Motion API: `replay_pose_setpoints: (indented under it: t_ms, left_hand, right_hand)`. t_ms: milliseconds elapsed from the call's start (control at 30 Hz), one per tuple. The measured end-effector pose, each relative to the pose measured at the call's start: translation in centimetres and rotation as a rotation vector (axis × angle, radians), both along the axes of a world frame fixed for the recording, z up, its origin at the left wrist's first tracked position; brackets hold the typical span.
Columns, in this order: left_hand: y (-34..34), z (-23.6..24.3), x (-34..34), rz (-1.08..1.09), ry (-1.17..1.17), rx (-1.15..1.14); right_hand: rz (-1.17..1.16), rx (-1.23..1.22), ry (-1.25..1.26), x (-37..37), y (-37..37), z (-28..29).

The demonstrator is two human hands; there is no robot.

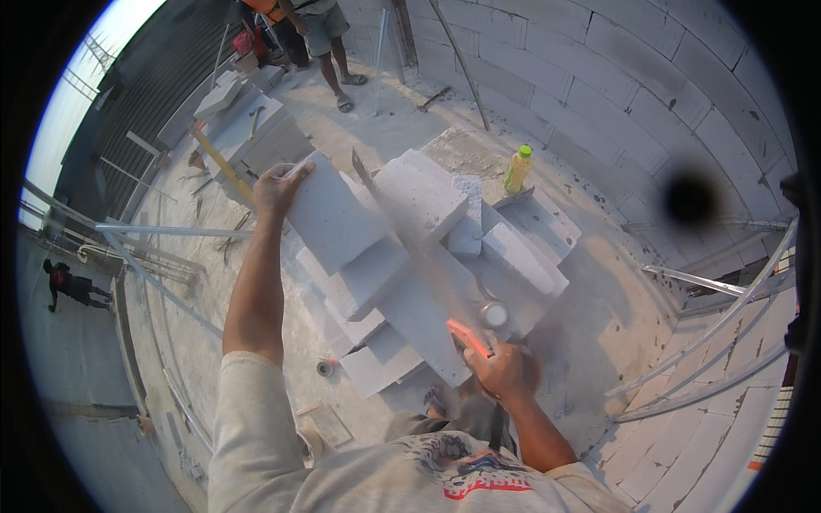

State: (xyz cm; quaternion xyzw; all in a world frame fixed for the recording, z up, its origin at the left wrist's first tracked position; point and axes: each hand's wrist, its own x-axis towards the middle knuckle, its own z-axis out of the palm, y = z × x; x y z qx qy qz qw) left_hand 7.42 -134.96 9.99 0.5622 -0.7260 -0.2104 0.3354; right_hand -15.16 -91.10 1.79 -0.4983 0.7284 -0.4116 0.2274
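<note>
My right hand (pixel 505 371) is closed round the orange handle of a handsaw (pixel 469 339). Its long blade runs away from me to the upper left, smeared by motion, alongside a pale lightweight concrete block (pixel 335 209). My left hand (pixel 278 190) grips that block at its far left corner, thumb over the edge. The block lies on other pale blocks (pixel 369 275) stacked before me. Right of the blade sits a cut block piece (pixel 425 195) with a rough, crumbly face. A round white-topped object (pixel 493 315), perhaps a cup, stands close to the saw handle.
A yellow-green bottle (pixel 517 168) stands on the far right blocks. Two people (pixel 329 47) are at the back, and another person (pixel 77 282) is far left. A block wall (pixel 564 77) curves round the right. Metal poles (pixel 175 229) cross at left; a hammer (pixel 434 98) lies on the floor.
</note>
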Motion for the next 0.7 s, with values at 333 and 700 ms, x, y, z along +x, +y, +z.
replay_pose_setpoints:
  t_ms: [333,700]
  left_hand:
    - [0.0,-7.6,2.1,-0.082,0.131,0.197]
    - [22.7,-13.2,1.1,0.115,0.292,0.226]
  right_hand:
    - [0.171,0.068,-0.133,-1.9,3.2,1.2]
    - [0.135,-0.031,-0.005,-1.2,-1.7,-1.8]
